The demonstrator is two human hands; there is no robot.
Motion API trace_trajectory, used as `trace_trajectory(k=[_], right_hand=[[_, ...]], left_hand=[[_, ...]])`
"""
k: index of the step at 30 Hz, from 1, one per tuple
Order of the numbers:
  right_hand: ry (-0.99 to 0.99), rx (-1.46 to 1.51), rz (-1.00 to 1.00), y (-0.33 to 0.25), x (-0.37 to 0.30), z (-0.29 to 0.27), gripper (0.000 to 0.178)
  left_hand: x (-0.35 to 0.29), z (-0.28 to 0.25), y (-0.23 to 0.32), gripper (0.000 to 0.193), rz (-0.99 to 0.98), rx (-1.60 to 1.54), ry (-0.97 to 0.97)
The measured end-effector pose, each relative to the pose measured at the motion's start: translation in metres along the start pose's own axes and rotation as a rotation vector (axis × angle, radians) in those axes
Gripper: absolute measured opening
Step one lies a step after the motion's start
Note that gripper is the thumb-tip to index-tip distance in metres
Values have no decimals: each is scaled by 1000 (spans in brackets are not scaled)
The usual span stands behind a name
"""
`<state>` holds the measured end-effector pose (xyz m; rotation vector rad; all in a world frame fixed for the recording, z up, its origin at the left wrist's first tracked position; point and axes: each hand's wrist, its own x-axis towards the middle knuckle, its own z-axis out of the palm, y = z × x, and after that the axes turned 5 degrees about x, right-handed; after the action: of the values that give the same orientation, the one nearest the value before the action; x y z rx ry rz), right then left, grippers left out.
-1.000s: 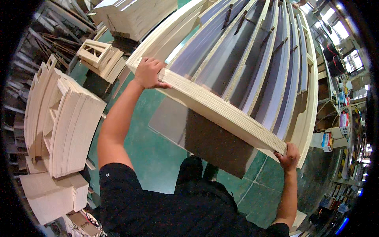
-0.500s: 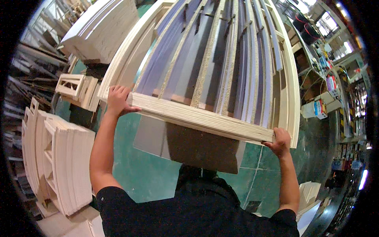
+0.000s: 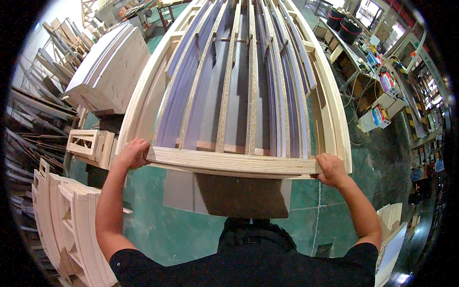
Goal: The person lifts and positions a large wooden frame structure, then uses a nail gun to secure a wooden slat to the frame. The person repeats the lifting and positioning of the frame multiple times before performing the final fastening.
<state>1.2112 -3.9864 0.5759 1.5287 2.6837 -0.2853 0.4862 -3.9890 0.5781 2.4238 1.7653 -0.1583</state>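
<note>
A layered pale wooden bar [image 3: 229, 161], like several thin strips stacked together, runs crosswise at the near end of a long wooden frame [image 3: 138, 103]. My left hand [image 3: 134, 154] is closed around the bar's left end, thumb toward the middle. At the opposite end, my right hand [image 3: 331, 171] grips it with curled fingers. Beyond the bar, long speckled board edges [image 3: 224, 105] run away from me inside the frame, with purplish-grey panel faces [image 3: 174, 112] between them. Small dark pieces [image 3: 213, 52] sit among these boards. The undersides of my grips are hidden.
Below the bar is a grey-brown flat sheet [image 3: 239, 196] over the green floor [image 3: 153, 229]. Stacked wooden frames [image 3: 79, 229] and a thick pile of boards [image 3: 110, 71] stand at left. On the right are a cluttered workbench [image 3: 356, 62] and a white box [image 3: 373, 119].
The view has turned, so the bar now appears nearly level instead of sloping down to the right. Both hands remain on its ends, and more of the far boards shows.
</note>
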Motion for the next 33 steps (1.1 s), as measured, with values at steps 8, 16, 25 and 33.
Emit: trace_trajectory(k=[8,16,25,33], right_hand=[[92,17,-35,6,-12,-1,66],[158,-46,-20,41,-30,-16,60],[150,43,48,139,-70,-52,60],[230,126,39,296,-139,-73,61]], left_hand=[[-4,-31,24,51,-41,34,-62],[1,-49,55,55,-3,90,-33],[45,-84,169,46,18,167,-92],[133,-95,329,38,59,208,-15]])
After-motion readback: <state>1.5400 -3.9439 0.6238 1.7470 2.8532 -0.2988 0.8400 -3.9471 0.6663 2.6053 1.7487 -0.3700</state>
